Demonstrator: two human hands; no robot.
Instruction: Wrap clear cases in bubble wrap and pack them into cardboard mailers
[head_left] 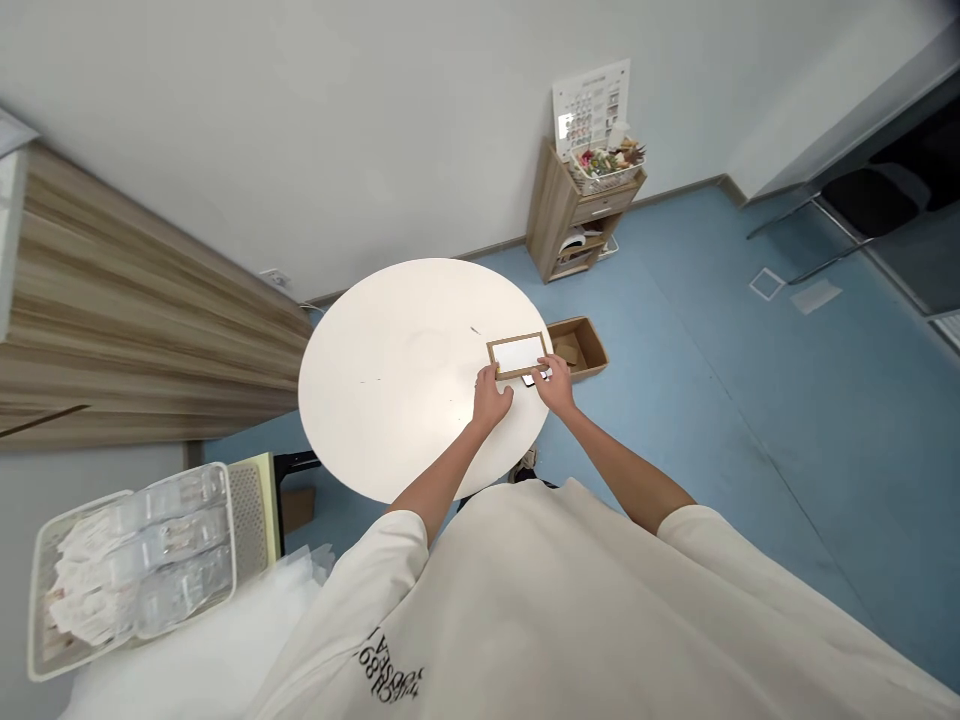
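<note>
A rectangular light-wood picture frame [517, 356] with a white panel lies flat or nearly flat near the right edge of a round white tabletop [390, 385]. The left hand [491, 397] is closed on the frame's near long edge, with the fingers over the wood. The right hand [555, 385] sits at the frame's near right corner, just beside the left hand but not touching it. Its contact with the frame cannot be confirmed from this view. A small flat black-and-white piece [533, 378] lies partly under the frame, between the two hands; its type is unclear.

An open brown cardboard box [577, 347] stands just past the table edge, beside the frame. Beyond it, on the blue floor [712, 400], is a small wooden cabinet [559, 225] carrying a white basket of dried flowers [606, 165], with a printed chart [591, 105] on the wall above. A black chair [870, 200] is at upper right. At lower left, a white plastic crate [131, 570] holds clear packets. A wood-striped panel [127, 310] runs along the left side.
</note>
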